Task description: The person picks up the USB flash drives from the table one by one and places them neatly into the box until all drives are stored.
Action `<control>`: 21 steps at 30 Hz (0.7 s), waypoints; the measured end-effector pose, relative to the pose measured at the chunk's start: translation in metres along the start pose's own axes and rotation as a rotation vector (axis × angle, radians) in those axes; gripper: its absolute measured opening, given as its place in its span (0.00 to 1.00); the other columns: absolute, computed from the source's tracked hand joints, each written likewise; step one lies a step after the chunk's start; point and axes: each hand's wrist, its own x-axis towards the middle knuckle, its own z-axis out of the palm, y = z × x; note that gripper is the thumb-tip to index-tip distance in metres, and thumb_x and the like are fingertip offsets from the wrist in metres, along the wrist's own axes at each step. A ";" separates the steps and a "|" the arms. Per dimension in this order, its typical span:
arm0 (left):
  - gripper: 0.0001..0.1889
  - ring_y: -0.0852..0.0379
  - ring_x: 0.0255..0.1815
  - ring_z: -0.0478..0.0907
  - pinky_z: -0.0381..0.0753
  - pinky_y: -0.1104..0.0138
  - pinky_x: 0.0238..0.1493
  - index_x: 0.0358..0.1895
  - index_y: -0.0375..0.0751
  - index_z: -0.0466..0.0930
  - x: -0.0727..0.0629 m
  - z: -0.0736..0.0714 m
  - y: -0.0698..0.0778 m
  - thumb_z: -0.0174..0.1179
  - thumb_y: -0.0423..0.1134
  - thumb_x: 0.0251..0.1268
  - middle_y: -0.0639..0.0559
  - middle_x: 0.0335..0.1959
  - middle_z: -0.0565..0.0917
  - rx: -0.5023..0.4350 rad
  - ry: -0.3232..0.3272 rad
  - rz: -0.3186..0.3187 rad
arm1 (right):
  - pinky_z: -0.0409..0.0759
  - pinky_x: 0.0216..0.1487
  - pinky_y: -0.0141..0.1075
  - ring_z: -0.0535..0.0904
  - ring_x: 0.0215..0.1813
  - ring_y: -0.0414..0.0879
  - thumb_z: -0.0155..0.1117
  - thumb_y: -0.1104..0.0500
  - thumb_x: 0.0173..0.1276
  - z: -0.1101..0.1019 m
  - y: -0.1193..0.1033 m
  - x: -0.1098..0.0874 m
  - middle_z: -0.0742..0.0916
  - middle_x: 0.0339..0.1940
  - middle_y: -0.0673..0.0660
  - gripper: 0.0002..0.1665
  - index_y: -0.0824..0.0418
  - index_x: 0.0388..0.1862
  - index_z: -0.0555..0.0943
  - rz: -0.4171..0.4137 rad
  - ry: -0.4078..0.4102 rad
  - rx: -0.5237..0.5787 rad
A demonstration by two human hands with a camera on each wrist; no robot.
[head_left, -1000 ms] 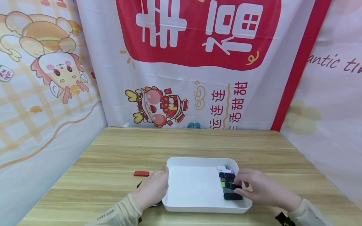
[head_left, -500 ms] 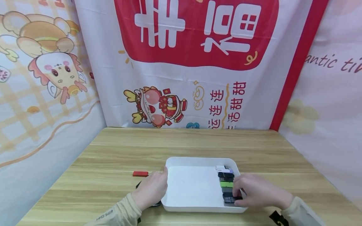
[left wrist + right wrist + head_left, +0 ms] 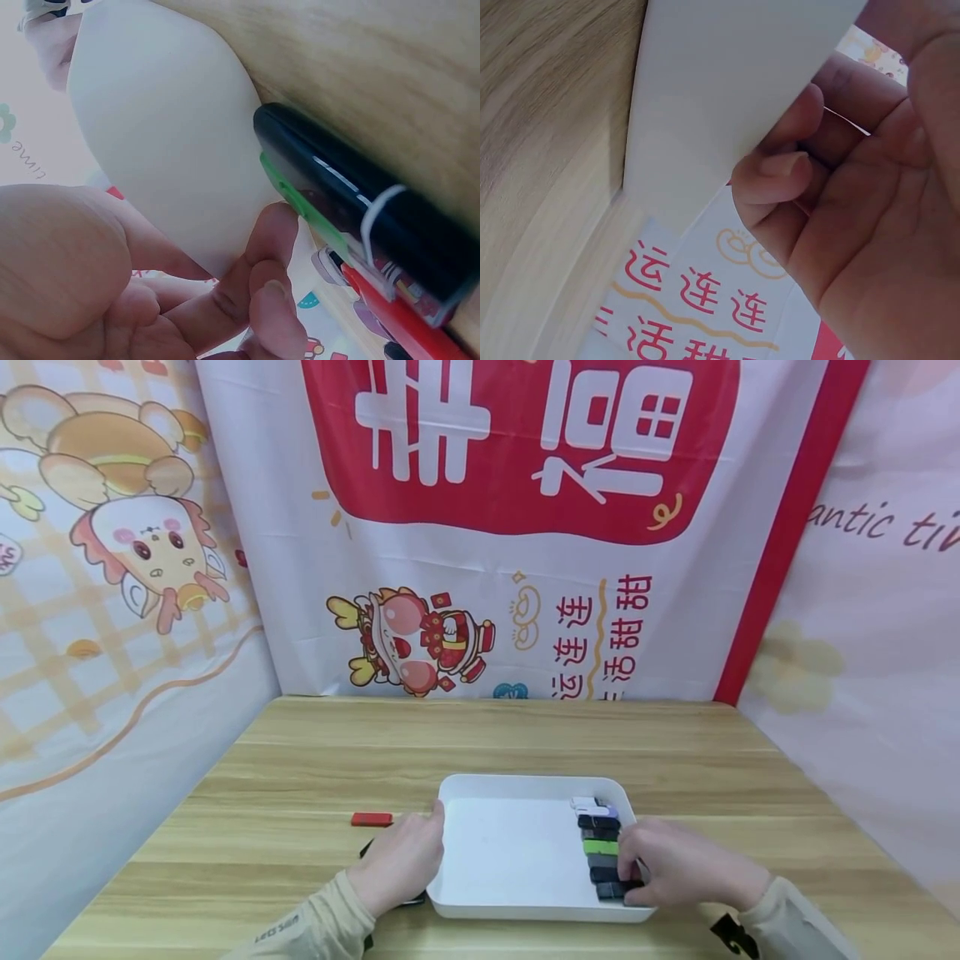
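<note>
A white rectangular tray (image 3: pixel 517 860) sits on the wooden table, with a column of several USB sticks (image 3: pixel 602 847) lying crosswise along its right side, white and black ones and a lime green one among them. My left hand (image 3: pixel 401 862) holds the tray's left wall; the left wrist view shows thumb and fingers pinching the white wall (image 3: pixel 165 127). My right hand (image 3: pixel 686 864) reaches over the right rim and pinches the outer end of a dark grey USB stick (image 3: pixel 611 891) at the near end of the column. In the right wrist view, the tray wall hides those fingertips.
Left of the tray lies a red USB stick (image 3: pixel 371 819). Beside my left hand is a glossy black item (image 3: pixel 360 202) with a green strip (image 3: pixel 300 202) along it. Printed cloths (image 3: pixel 450 552) enclose the table's back and sides.
My right hand has brought the dark stick down from over the column to its near end, uncovering the lime green one. The tray's right side has shifted slightly left; the left hand keeps its hold.
</note>
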 end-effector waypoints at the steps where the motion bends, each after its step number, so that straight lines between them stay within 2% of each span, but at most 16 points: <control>1: 0.23 0.59 0.15 0.67 0.62 0.69 0.08 0.61 0.18 0.69 0.000 0.000 0.000 0.52 0.27 0.64 0.49 0.15 0.69 0.000 -0.001 0.000 | 0.74 0.30 0.33 0.72 0.29 0.34 0.80 0.55 0.49 0.000 0.000 0.000 0.77 0.26 0.36 0.09 0.48 0.24 0.85 -0.004 0.002 -0.005; 11: 0.24 0.59 0.15 0.66 0.61 0.70 0.08 0.62 0.18 0.68 -0.002 -0.001 0.000 0.52 0.27 0.64 0.50 0.15 0.68 -0.020 -0.016 0.007 | 0.73 0.30 0.33 0.71 0.28 0.34 0.80 0.55 0.49 0.001 0.000 -0.001 0.77 0.25 0.36 0.11 0.46 0.23 0.82 -0.004 0.004 -0.014; 16: 0.23 0.62 0.12 0.61 0.57 0.72 0.08 0.62 0.17 0.68 -0.003 -0.002 0.001 0.51 0.27 0.64 0.53 0.13 0.65 -0.024 -0.010 0.022 | 0.73 0.30 0.33 0.71 0.28 0.34 0.80 0.55 0.49 0.002 0.002 -0.002 0.76 0.25 0.35 0.12 0.45 0.22 0.82 -0.001 0.004 -0.028; 19: 0.23 0.63 0.11 0.59 0.56 0.72 0.08 0.61 0.17 0.68 -0.004 -0.002 0.001 0.51 0.26 0.64 0.54 0.12 0.64 -0.018 -0.002 0.031 | 0.73 0.31 0.33 0.72 0.29 0.35 0.79 0.54 0.52 0.002 0.003 -0.002 0.77 0.26 0.35 0.10 0.45 0.25 0.82 0.016 0.003 0.004; 21: 0.23 0.63 0.11 0.60 0.57 0.72 0.08 0.61 0.16 0.68 -0.003 -0.001 0.001 0.51 0.26 0.63 0.54 0.12 0.65 -0.015 0.004 0.035 | 0.73 0.31 0.32 0.73 0.29 0.35 0.77 0.54 0.56 0.002 0.003 -0.003 0.77 0.27 0.36 0.09 0.45 0.26 0.82 -0.006 0.042 0.025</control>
